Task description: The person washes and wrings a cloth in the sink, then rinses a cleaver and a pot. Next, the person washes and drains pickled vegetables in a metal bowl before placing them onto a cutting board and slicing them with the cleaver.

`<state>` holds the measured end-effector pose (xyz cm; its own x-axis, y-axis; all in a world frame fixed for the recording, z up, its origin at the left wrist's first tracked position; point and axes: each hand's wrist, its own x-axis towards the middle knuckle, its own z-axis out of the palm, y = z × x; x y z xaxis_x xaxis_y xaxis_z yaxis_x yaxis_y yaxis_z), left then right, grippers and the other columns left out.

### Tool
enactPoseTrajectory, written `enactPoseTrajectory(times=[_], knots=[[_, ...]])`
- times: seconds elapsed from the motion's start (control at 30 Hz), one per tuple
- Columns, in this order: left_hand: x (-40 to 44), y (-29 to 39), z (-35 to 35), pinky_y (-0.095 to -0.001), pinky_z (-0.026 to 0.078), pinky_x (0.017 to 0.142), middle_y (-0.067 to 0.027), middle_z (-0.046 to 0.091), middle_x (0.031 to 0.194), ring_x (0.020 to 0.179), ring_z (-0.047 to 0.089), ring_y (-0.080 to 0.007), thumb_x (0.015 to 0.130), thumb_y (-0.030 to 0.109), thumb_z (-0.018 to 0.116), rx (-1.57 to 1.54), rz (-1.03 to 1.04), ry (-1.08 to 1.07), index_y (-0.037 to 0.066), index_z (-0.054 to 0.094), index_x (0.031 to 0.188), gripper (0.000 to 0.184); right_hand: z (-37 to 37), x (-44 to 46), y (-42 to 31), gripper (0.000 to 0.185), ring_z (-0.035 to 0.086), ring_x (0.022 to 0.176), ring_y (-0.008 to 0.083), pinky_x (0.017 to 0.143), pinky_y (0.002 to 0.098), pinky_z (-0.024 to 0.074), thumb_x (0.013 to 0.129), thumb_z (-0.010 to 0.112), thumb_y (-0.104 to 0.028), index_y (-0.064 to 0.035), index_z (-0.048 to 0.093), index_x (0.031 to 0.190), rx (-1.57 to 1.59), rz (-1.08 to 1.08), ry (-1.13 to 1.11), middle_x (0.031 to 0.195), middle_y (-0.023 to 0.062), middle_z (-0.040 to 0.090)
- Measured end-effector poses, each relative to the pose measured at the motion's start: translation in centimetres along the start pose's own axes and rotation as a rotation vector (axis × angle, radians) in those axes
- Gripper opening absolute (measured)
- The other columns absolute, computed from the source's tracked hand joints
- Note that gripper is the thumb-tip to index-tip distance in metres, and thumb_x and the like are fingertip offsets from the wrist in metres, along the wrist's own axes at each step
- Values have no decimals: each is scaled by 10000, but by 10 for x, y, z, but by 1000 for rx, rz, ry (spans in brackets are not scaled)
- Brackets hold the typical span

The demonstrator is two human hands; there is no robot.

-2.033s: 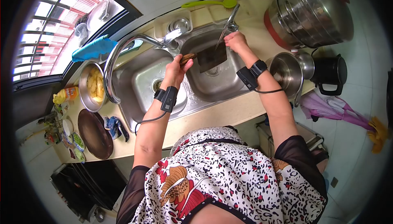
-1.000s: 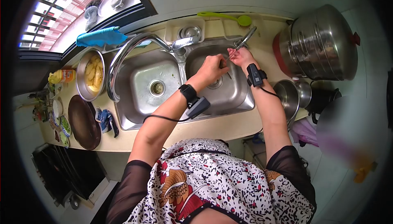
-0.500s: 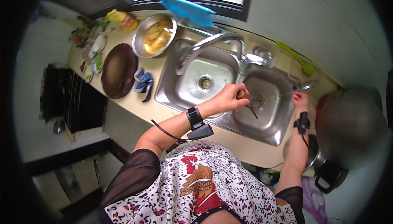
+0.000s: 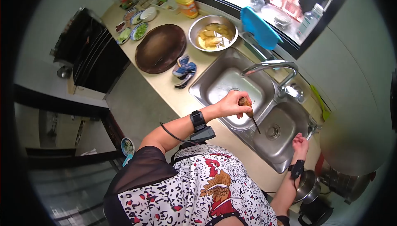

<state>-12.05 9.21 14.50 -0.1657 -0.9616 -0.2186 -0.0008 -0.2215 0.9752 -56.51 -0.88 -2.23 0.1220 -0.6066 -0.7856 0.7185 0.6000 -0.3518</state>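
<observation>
My left hand [image 4: 232, 104] is closed around the wooden handle of an awl [image 4: 247, 106]. Its thin dark shaft slants down to the right, over the divider and the right basin. Behind that hand lies the left sink basin [image 4: 223, 74]. By the outer edge of the right basin [image 4: 269, 149], my right hand [image 4: 300, 143] hovers with its fingers curled in and nothing visible in them. A small metal fixture [image 4: 313, 130] is just beyond it. The chrome faucet [image 4: 271, 64] arches over the left basin.
On the counter are a steel bowl [image 4: 213, 18] of yellowish food pieces in liquid, a round dark board [image 4: 159, 48], a blue cloth [image 4: 185, 69], a yellow bottle [image 4: 186, 3] and several small plates. Pots [image 4: 308, 186] stand at right. A green ladle [image 4: 320, 102] lies behind the sink.
The view has swung left, so the counter sits farther right in it. My right hand has drawn back toward me from the metal fixture. The awl stays in my left hand.
</observation>
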Motion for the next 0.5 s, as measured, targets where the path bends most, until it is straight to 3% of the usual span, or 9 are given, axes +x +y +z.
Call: enactPoseTrajectory(times=[0.27, 0.5], knots=[[-61, 11, -59, -240, 525, 491, -102, 638, 805, 549, 613, -132, 838, 106, 629, -134, 83, 150, -15, 563, 945, 175, 60, -56, 66, 210, 499, 635, 127, 502, 219, 405, 747, 467, 73, -7, 537, 928, -173, -87, -88, 813, 63, 559], [-133, 37, -182, -255, 549, 520, -160, 644, 861, 584, 626, -153, 845, 52, 577, -116, 291, 556, -34, 547, 976, 159, 94, -82, 131, 223, 500, 624, 125, 500, 222, 409, 779, 491, 47, 1, 527, 994, -180, -59, -151, 807, 67, 562]])
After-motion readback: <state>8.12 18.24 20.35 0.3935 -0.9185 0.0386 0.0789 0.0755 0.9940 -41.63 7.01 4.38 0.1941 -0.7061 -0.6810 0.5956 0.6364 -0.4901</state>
